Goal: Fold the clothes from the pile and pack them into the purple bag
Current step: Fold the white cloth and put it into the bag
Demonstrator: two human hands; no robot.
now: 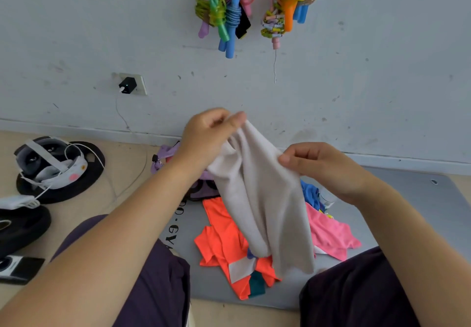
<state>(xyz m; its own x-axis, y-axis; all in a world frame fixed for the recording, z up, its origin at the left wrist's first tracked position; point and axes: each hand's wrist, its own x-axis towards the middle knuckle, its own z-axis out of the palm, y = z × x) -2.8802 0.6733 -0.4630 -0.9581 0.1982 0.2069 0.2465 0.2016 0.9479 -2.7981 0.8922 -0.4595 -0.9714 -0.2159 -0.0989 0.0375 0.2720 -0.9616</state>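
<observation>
A pale beige garment (265, 196) hangs in the air in front of me. My left hand (206, 138) pinches its top edge, raised near the wall. My right hand (323, 166) pinches its right edge, a little lower. Below it on the grey mat (397, 214) lies the pile: an orange shirt (224, 245), a pink garment (331, 235) and a blue one (309, 192). The purple bag (167, 154) sits by the wall, mostly hidden behind my left forearm and the beige cloth.
Black weight plates (84, 181) with a white headset and cables lie at the left on the wooden floor. A charger (127, 85) sits in a wall socket. Coloured skipping ropes (226, 7) hang on the wall above. My knees in dark trousers frame the mat.
</observation>
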